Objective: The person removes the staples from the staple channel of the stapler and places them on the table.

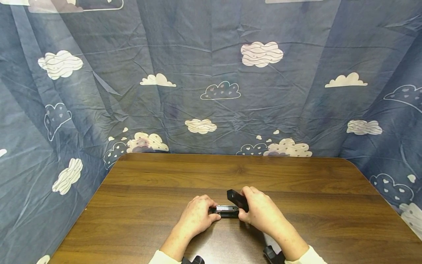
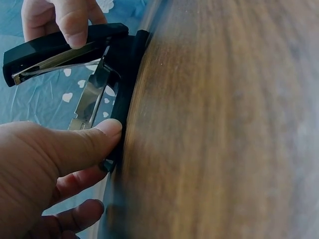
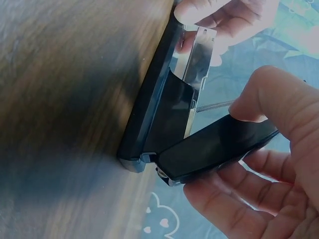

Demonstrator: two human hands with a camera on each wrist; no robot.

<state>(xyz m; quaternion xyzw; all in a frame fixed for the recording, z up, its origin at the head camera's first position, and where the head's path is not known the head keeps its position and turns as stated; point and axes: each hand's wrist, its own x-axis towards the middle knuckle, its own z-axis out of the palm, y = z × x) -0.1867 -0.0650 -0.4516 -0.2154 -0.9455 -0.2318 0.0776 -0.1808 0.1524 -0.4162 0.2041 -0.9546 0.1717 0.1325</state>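
A black stapler (image 1: 227,212) sits on the table with its top arm swung up from its base. My left hand (image 1: 197,215) pinches the front end of the base (image 2: 127,87) between thumb and fingers. Around the raised top arm (image 3: 214,147), my right hand (image 1: 262,209) has its thumb on one side and its fingers on the other. The silver staple channel (image 3: 201,57) lies exposed between the two halves. A thin coil spring (image 3: 214,106) stretches from the channel toward the top arm. My left fingers partly hide the channel's front end.
The brown wooden table (image 1: 158,187) has a slightly shiny surface and rounded far corners. Behind it and along its sides hangs a blue curtain (image 1: 184,58) with cloud prints. Black wrist devices (image 1: 273,255) show at the lower edge, near pale sleeves (image 1: 306,256).
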